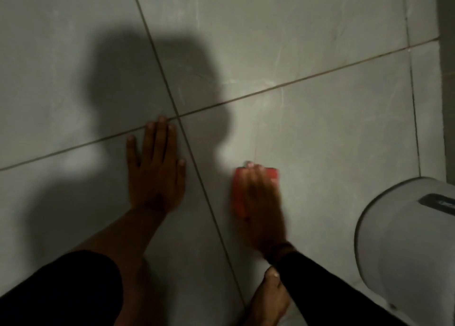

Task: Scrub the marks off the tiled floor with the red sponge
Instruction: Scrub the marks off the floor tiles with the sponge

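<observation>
The red sponge [238,195] lies flat on the grey tiled floor [320,128], right of a diagonal grout line. My right hand [261,202] presses down on top of it, fingers curled over its far edge; the hand is blurred. My left hand [155,168] rests flat on the floor, fingers spread, fingertips near the crossing of two grout lines. Faint pale streaks show on the tiles beyond the sponge. Most of the sponge is hidden under my right hand.
A white rounded plastic object [406,252] with a dark slot stands at the right edge, close to my right forearm. My bare foot [268,301] is on the floor below the right hand. A wall runs along the far right. A dark shadow covers the left tiles.
</observation>
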